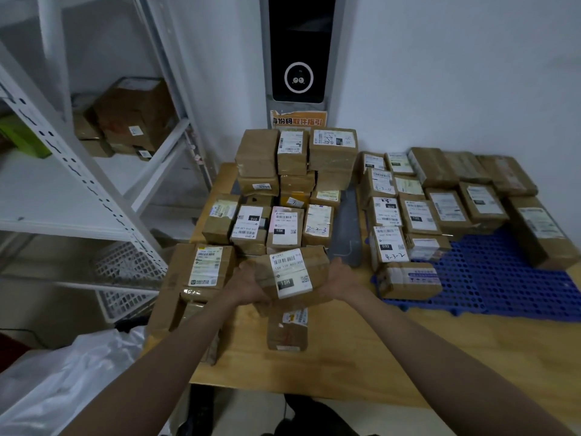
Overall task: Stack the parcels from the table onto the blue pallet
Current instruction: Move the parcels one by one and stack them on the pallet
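Observation:
A brown cardboard parcel (292,275) with a white "15H" label is lifted above the wooden table (393,357). My left hand (248,283) grips its left side and my right hand (341,280) grips its right side. Behind it, several taped parcels (283,196) are piled on the table's left and middle. The blue pallet (503,281) lies on the table's right part, with several parcels (440,196) in rows along its back and left. One more small parcel (287,330) lies on the table just under the held one.
A white metal shelf rack (78,171) with boxes stands at the left. White plastic baskets (125,278) sit low on it. A white plastic bag (63,382) lies at the lower left. A grey kiosk (298,58) stands against the back wall. A grey flat object (345,228) lies between pile and pallet.

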A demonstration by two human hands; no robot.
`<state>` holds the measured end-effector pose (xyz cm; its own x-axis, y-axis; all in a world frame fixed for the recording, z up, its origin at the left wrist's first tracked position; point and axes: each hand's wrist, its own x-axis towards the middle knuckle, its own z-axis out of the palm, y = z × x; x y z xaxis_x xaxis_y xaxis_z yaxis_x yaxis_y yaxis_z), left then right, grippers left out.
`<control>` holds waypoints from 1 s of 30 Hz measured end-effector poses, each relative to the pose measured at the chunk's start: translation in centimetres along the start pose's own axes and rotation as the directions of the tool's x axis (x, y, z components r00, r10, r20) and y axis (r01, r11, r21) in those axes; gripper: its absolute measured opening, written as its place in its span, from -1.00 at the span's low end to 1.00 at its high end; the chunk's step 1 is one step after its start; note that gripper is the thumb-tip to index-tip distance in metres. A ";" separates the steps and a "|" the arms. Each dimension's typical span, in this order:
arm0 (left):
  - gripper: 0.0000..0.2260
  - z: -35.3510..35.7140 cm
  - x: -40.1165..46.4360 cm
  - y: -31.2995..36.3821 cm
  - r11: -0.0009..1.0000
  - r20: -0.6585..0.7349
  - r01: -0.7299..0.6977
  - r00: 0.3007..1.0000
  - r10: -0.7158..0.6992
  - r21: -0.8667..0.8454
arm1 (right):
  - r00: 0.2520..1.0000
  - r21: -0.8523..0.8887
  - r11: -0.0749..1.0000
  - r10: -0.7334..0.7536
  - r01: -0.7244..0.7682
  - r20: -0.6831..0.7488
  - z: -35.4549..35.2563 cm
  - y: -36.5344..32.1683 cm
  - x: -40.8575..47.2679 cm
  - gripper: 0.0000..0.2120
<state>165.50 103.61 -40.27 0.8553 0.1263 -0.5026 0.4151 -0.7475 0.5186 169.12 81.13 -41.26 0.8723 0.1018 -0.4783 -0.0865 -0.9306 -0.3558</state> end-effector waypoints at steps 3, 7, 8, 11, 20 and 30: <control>-0.11 -0.2 -0.1 1.1 0.997 0.024 -0.070 0.997 0.070 0.012 | 0.998 0.068 0.996 0.054 -0.052 -0.026 -0.4 0.9 -0.7 -0.29; -0.12 0.1 -0.7 3.2 0.989 0.109 -0.143 0.984 0.138 0.036 | 0.992 0.114 0.989 0.101 -0.092 -0.076 -1.4 3.2 -3.4 -0.27; -0.07 0.6 -0.3 3.5 0.985 0.122 -0.165 0.980 0.159 0.043 | 0.990 0.123 0.988 0.109 -0.097 -0.093 -1.6 3.9 -4.2 -0.30; -0.08 1.8 -2.0 6.3 0.971 0.149 -0.214 0.969 0.197 0.109 | 0.980 0.145 0.982 0.141 -0.121 -0.138 -2.1 6.5 -6.4 -0.30; -0.40 6.6 -6.0 13.4 0.880 0.308 -0.406 0.894 0.326 0.246 | 0.953 0.253 0.933 0.288 -0.257 -0.096 -3.4 14.7 -11.6 -0.05; -0.34 14.7 -9.7 20.7 0.823 0.385 -0.517 0.828 0.409 0.237 | 0.937 0.260 0.923 0.324 -0.284 -0.130 -4.8 24.9 -16.6 -0.16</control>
<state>161.22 77.38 -34.80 0.7583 -0.4520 -0.4698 -0.1741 -0.8348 0.5223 154.75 54.56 -38.35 0.8517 -0.2522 -0.4594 -0.4524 -0.7963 -0.4016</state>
